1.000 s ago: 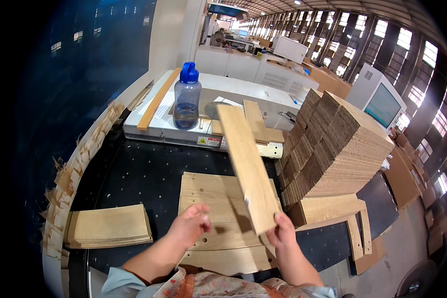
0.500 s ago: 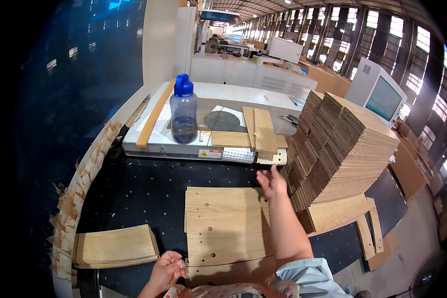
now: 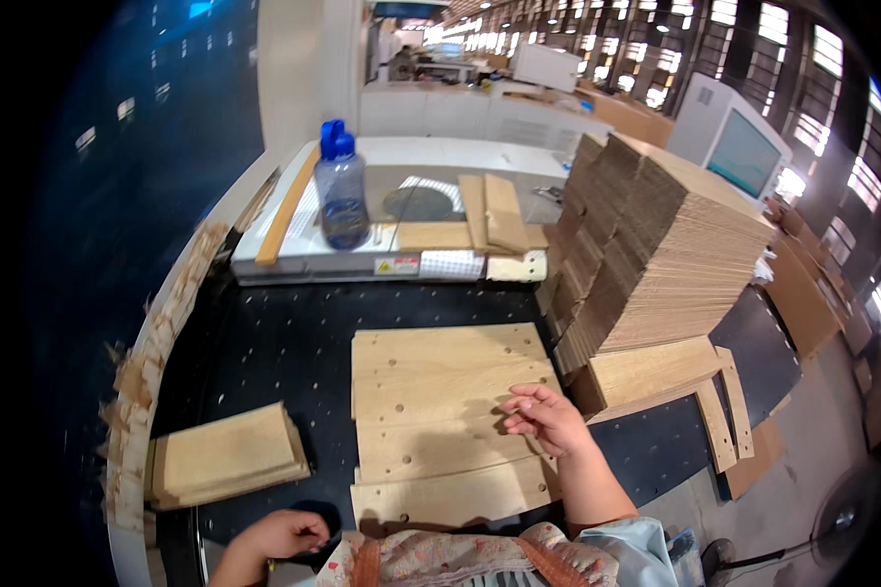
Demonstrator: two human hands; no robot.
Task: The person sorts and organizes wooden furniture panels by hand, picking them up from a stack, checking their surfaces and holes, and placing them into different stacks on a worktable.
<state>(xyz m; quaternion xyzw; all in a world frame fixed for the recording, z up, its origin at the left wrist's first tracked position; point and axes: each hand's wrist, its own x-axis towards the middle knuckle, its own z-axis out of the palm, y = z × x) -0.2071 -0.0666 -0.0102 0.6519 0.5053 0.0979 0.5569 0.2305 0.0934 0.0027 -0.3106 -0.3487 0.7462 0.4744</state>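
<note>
Wood-grain boards with round holes lie edge to edge on the black table in front of me. My right hand hovers over their right part, fingers loosely bent and apart, with nothing in it. Low on the left, my left hand is beside the near boards with its fingers curled in; I see nothing in it. A short pile of smaller wood-grain panels lies just beyond it on the left.
A tall stack of boards stands at the right, beside a low wood-grain pile and narrow holed strips. Behind the table, a blue-capped water bottle and loose wood pieces rest on a white machine bed. Frayed edging lines the left.
My right hand has come back from the far edge of the boards to above them. My left hand has moved left and down. The view has tilted down, and the boards' spacing looks different.
</note>
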